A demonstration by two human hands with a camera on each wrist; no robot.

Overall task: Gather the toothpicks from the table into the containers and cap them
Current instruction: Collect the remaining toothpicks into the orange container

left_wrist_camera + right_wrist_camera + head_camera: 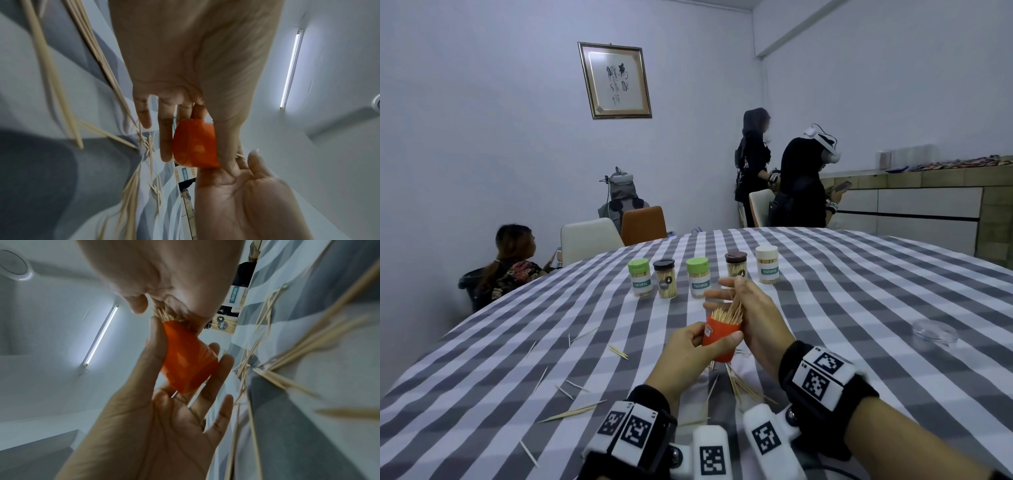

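Note:
My left hand (707,341) grips an orange container (722,339) just above the table, thumb on one side and fingers on the other. The container stands open, packed with toothpicks (729,315) that stick out of its mouth. My right hand (726,295) pinches that bunch at the top. From the left wrist, the orange container (195,144) sits between my fingers. From the right wrist, my right fingers hold the toothpick tips (164,315) above the container (189,363). Loose toothpicks (739,387) lie on the checked cloth under my hands, and more (571,411) lie to the left.
Several capped toothpick jars stand in a row behind my hands, from a green-lidded one (640,277) to a white-lidded one (767,264). A clear round dish (935,331) lies at the right. Chairs and people are beyond the table's far edge.

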